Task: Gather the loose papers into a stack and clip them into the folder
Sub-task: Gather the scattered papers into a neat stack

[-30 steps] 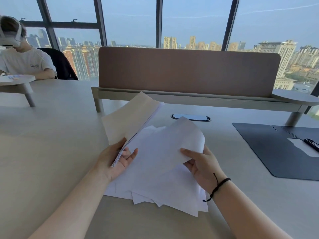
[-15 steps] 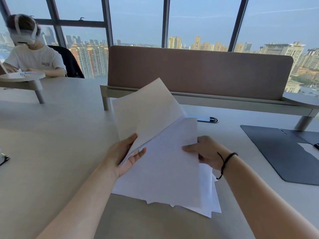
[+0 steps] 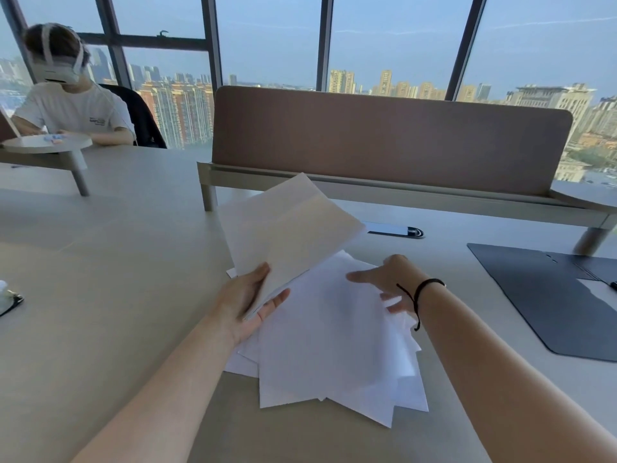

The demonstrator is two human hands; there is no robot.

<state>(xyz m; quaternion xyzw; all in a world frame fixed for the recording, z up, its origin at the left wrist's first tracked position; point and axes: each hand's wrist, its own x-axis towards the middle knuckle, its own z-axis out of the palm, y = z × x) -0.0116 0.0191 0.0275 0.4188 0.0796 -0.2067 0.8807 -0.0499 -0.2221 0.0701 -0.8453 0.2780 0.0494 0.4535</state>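
My left hand (image 3: 248, 304) grips a small stack of white sheets (image 3: 287, 228) by its lower corner and holds it tilted up above the desk. Beneath it, a fanned pile of loose white papers (image 3: 330, 349) lies on the desk. My right hand (image 3: 389, 282), with a black band on its wrist, rests on the right side of that pile with fingers spread; the fingertips seem to touch or slip under a top sheet. The dark open folder (image 3: 547, 295) lies flat at the right, apart from both hands, with a white sheet inside it.
A brown divider panel (image 3: 384, 138) on a raised shelf runs across the back of the desk. A cable port (image 3: 397, 230) sits behind the papers. Another person (image 3: 70, 105) wearing a headset sits at the far left. A small object (image 3: 8, 300) lies at the left edge.
My right hand has let go of the sheet it was passing to the left-hand stack and dropped back onto the pile. The held stack has tilted lower.
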